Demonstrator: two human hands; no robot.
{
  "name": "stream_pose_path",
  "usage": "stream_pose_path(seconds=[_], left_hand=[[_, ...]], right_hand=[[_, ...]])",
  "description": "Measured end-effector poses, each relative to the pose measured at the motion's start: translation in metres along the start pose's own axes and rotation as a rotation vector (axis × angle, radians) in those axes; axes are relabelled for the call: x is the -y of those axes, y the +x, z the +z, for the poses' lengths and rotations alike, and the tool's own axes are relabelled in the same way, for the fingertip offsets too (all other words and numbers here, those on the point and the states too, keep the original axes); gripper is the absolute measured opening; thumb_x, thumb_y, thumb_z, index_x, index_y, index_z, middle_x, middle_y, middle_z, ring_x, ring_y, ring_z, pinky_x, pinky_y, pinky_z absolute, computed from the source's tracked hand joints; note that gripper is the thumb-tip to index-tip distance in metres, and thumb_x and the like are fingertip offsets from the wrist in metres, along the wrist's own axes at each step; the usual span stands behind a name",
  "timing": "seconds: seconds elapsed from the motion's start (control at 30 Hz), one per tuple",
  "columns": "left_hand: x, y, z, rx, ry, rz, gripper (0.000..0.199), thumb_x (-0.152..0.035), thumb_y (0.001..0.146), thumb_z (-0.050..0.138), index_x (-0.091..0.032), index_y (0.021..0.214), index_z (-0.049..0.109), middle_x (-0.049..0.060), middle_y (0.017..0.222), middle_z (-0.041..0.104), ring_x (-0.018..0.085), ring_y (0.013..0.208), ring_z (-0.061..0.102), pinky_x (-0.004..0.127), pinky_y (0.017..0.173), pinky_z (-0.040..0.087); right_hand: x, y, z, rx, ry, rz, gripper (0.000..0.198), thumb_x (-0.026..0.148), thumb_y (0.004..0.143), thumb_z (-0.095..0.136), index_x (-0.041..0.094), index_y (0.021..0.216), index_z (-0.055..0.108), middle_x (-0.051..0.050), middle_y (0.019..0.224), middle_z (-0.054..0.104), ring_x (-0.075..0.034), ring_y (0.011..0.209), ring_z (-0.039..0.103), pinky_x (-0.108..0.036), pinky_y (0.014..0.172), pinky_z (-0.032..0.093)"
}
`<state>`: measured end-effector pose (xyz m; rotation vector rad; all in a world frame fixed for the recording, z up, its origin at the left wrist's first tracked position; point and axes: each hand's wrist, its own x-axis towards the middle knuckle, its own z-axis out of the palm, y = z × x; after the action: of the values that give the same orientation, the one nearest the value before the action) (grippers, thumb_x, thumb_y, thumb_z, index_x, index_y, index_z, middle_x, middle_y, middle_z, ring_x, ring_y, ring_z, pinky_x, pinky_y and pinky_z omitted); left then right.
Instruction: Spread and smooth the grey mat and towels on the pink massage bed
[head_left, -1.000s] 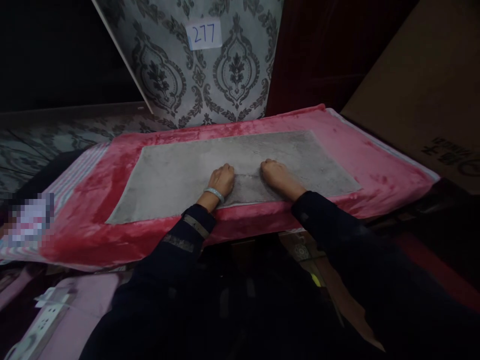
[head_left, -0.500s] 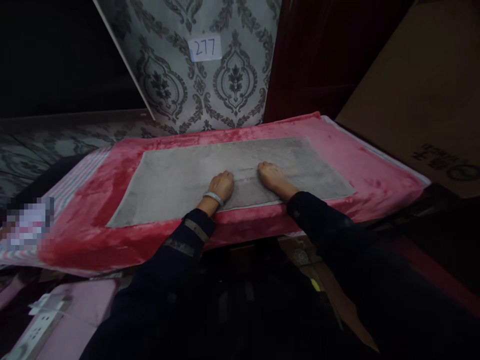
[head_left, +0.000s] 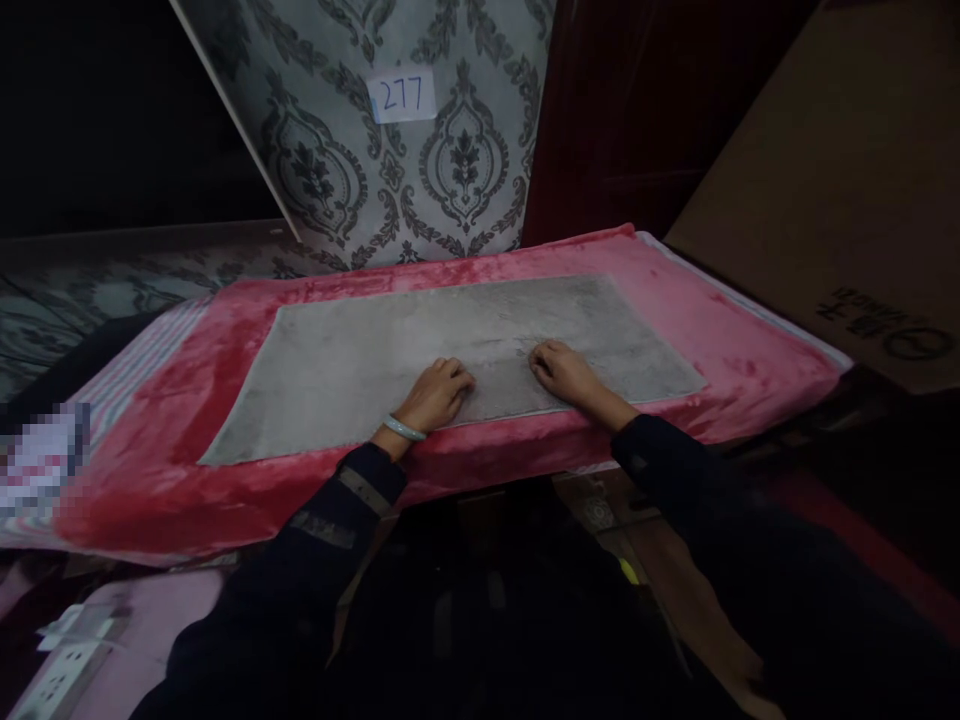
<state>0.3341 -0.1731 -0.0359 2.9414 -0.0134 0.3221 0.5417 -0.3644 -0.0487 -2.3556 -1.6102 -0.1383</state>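
One white power strip (head_left: 67,675) is located at the lower left, on a pink surface (head_left: 165,610). Two dark sleeves are extended forward, one on the left (head_left: 300,560) and one on the right (head_left: 697,490). One pale bracelet (head_left: 405,428) is worn at the left wrist.

Two hands are placed on one grey cloth (head_left: 337,370). The left hand (head_left: 436,393) is partly open, palm down, with the fingers bent over the near middle of the cloth. The right hand (head_left: 561,372) is curled more tightly, well apart from the left. Whether any cloth is pinched by either hand cannot be told.

The cloth is laid nearly flat, lengthwise, on one red and pink plush cover (head_left: 165,500); slight creases are shown between and beyond the hands. The cover is draped over the tabletop, which is hidden beneath it. A striped border (head_left: 142,365) is exposed at the left end.

One cardboard box (head_left: 840,200), marked with dark print, is positioned at the right; its contents are hidden. Behind, one dark screen (head_left: 120,120), one dark red panel (head_left: 645,110) and a patterned wall (head_left: 465,160) are seen. One paper label (head_left: 403,94), inscribed "277", is fixed to the wall.
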Motion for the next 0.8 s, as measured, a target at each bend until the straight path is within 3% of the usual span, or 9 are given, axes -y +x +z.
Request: stream_pose_path(seconds=[0.23,0.4,0.57,0.67,0.8], left_hand=[[-0.005,-0.005,-0.002,-0.022,0.025,0.002,0.025,-0.013,0.093,0.048,-0.021,0.106,0.068,0.009,0.109,0.062,0.022,0.096,0.051,0.037,0.090,0.044],[-0.013,-0.018,-0.004,-0.021,0.078,0.015,0.029,-0.012,0.095,0.047,-0.022,0.113,0.068,0.009,0.120,0.064,0.023,0.103,0.053,0.040,0.090,0.046],[-0.007,-0.011,-0.014,-0.005,-0.055,0.011,0.037,-0.015,0.098,0.040,-0.021,0.125,0.065,0.010,0.127,0.067,0.022,0.113,0.059,0.041,0.099,0.048],[-0.002,0.013,-0.020,0.051,-0.177,0.025,0.046,-0.025,0.103,0.032,-0.020,0.143,0.054,0.010,0.146,0.058,0.020,0.136,0.050,0.042,0.116,0.038],[0.001,0.053,-0.010,0.283,-0.185,0.076,0.053,-0.040,0.104,0.034,-0.029,0.155,0.039,0.004,0.162,0.041,0.021,0.152,0.031,0.049,0.127,0.015]], right_hand=[[-0.004,-0.012,-0.002,-0.013,-0.046,-0.046,0.025,0.018,0.095,0.039,0.014,0.097,0.063,-0.014,0.098,0.064,-0.024,0.093,0.054,-0.033,0.086,0.041],[0.012,-0.008,-0.011,-0.014,-0.061,-0.085,0.024,0.023,0.095,0.045,0.012,0.096,0.066,-0.015,0.098,0.064,-0.026,0.093,0.054,-0.037,0.086,0.042],[0.044,-0.009,0.003,-0.043,0.119,-0.374,0.040,0.027,0.097,0.048,0.016,0.134,0.060,-0.015,0.135,0.059,-0.028,0.124,0.048,-0.048,0.106,0.038],[0.051,-0.016,0.016,-0.052,0.208,-0.424,0.046,0.023,0.098,0.044,0.018,0.143,0.054,-0.014,0.141,0.055,-0.028,0.130,0.045,-0.052,0.109,0.038],[0.048,-0.020,0.021,-0.087,0.305,-0.418,0.044,0.022,0.097,0.049,0.021,0.140,0.059,-0.013,0.127,0.061,-0.027,0.122,0.050,-0.052,0.106,0.044]])
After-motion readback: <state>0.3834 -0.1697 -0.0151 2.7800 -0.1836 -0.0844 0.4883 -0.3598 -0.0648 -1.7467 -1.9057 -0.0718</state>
